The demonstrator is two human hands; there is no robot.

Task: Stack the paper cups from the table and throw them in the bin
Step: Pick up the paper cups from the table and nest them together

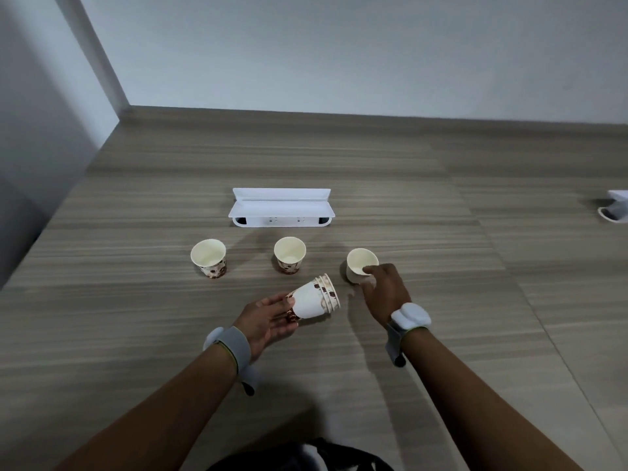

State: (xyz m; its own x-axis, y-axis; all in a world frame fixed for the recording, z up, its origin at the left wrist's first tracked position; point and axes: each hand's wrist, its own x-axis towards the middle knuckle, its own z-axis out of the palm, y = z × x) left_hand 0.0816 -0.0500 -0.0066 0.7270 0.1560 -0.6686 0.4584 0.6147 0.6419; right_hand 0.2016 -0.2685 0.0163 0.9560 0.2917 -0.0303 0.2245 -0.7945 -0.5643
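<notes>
Wristbands sit closest to us; past them our left hand (272,319) grips the nested stack (316,299), tilted, mouths facing right. Our right hand (382,287) pinches the rim of the right cup (358,265) on the table (136,300). Lift it clear, line its base up with the stack's mouth, seat it lightly. Two more cups (209,258) stand left; no bin in view.

Wood-grain table (441,334): three cups (208,258), white socket box (281,208).
</notes>
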